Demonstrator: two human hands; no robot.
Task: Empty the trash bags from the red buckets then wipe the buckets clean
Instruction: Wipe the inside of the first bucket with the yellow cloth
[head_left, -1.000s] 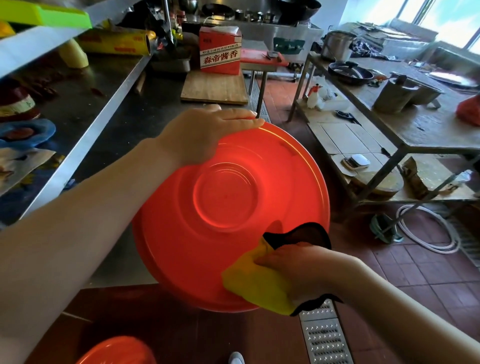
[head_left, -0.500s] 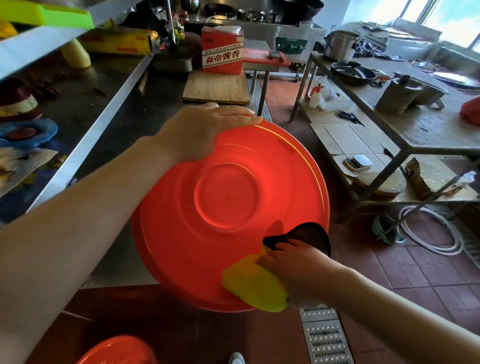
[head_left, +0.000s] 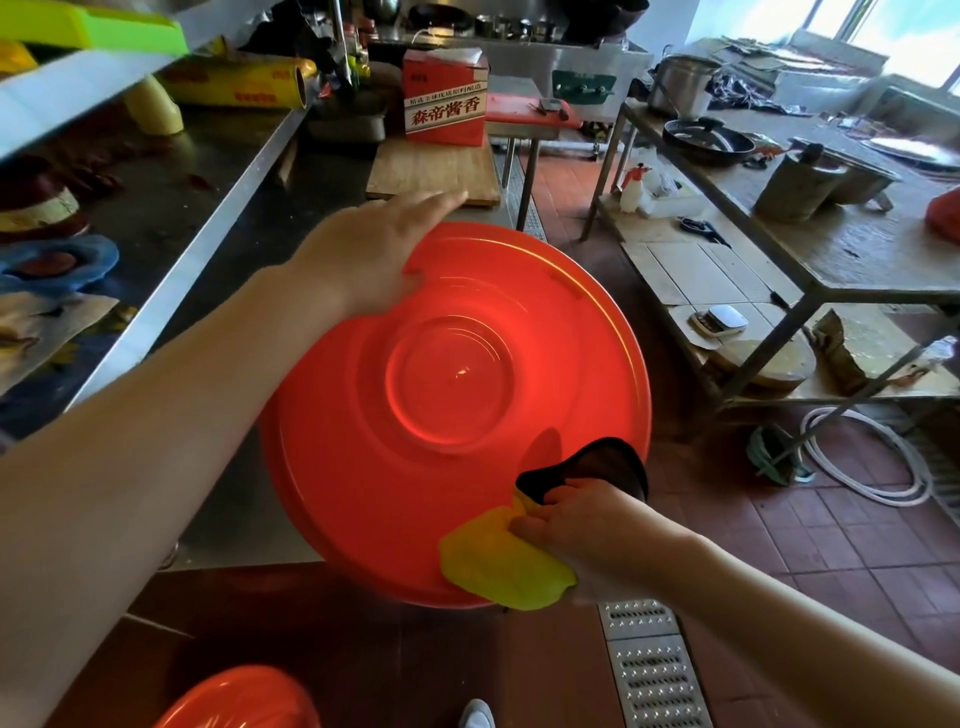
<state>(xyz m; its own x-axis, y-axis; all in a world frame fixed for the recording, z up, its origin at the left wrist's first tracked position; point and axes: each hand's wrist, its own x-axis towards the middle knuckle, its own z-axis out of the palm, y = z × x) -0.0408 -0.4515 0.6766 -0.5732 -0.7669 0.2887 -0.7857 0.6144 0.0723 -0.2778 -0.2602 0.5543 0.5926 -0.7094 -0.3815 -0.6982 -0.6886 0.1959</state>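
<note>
Head view: looking down at a red bucket (head_left: 457, 415) turned bottom-up toward the lens, so hiding its inside and any contents; leaning at the front edge of a steel counter (head_left: 234, 223), though contact with it being impossible to tell; blocking the counter corner and floor behind it. Pressing on the bucket's upper-left rim with the left hand (head_left: 374, 254), fingers straight and relaxed, gripping nothing; blurring at the fingertips, so exact touch hard to judge. Clutching a yellow cloth (head_left: 498, 566) against the bucket's lower-right edge with the right hand (head_left: 582, 519), fingers curled round it; showing a dark cloth part (head_left: 597, 467) above the knuckles, whether separate or the same rag not being clear. Cutting off a second red bucket (head_left: 244, 701) at the bottom frame edge, only its curved top showing; cutting off a shoe tip (head_left: 475, 714) likewise.

Standing on a dark red tiled floor (head_left: 831, 561) with a perforated metal drain grate (head_left: 649, 670) running just beside the right forearm; lying coiled under a metal worktable (head_left: 831, 260) to the right, a white hose (head_left: 878, 462); sitting on a wooden board (head_left: 431, 171) beyond the bucket, a red carton (head_left: 447, 101) with printed characters; resting on the left shelf, a yellow film roll (head_left: 244, 83); glaring white at the upper right, windows washing out detail.
</note>
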